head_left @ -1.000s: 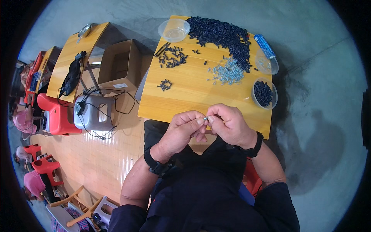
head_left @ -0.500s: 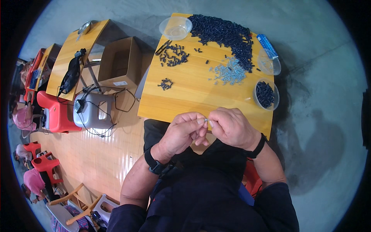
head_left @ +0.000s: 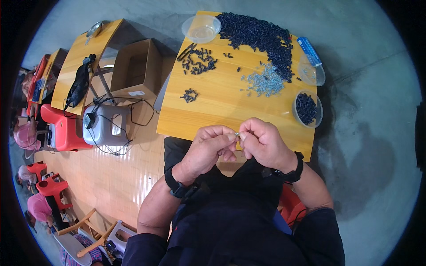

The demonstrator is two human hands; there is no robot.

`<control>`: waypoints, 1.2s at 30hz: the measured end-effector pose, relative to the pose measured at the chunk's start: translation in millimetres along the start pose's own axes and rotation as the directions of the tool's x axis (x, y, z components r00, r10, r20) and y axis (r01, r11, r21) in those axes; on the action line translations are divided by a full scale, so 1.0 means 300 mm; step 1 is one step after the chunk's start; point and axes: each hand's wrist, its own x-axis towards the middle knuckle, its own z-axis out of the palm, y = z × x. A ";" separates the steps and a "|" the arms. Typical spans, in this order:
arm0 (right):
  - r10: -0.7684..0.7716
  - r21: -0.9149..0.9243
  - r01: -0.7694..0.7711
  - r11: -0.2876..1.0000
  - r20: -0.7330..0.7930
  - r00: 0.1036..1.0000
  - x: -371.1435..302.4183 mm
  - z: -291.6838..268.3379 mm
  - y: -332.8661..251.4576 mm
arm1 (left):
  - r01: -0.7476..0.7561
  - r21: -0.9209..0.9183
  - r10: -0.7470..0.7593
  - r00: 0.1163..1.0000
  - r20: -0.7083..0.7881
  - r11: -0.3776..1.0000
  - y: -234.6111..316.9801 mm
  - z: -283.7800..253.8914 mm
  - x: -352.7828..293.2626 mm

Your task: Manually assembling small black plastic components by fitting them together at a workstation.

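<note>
Just past the table's near edge, my left hand (head_left: 207,150) and my right hand (head_left: 267,145) meet fingertip to fingertip. Both are closed in a pinch on a tiny silvery piece (head_left: 237,134); its exact kind is too small to make out. On the table (head_left: 208,117) ahead lies a loose heap of small pale-blue and silvery pieces (head_left: 266,82). Behind it spreads a big pile of short black cylindrical pieces (head_left: 253,33). Smaller groups of black pieces (head_left: 199,62) lie at the left, one little cluster (head_left: 189,95) nearer me.
A round clear tub (head_left: 319,113) of black pieces stands at the right edge, by a clear lid-like dish (head_left: 312,71) and a blue box (head_left: 309,51). Another clear bowl (head_left: 200,29) sits far left, near a dark slim tool (head_left: 186,52). Left are a cardboard box (head_left: 135,66) and stools (head_left: 106,124).
My right hand has turned slightly and its fingertips have drawn closer to the left ones around the tiny piece. The view has shifted a little.
</note>
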 end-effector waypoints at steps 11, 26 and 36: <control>0.165 0.101 -0.164 0.981 -0.005 0.986 0.020 0.000 -0.004 | -0.117 0.222 0.156 0.974 -0.167 0.968 -0.001 0.010 0.023; 0.324 0.293 -0.328 0.898 0.063 0.944 0.037 -0.005 0.025 | -0.183 0.608 0.341 0.928 -0.153 0.773 -0.017 0.006 0.026; 0.233 0.218 -0.219 0.951 -0.038 0.972 0.039 0.013 0.021 | -0.181 0.573 0.318 0.936 -0.149 0.800 -0.022 0.002 0.026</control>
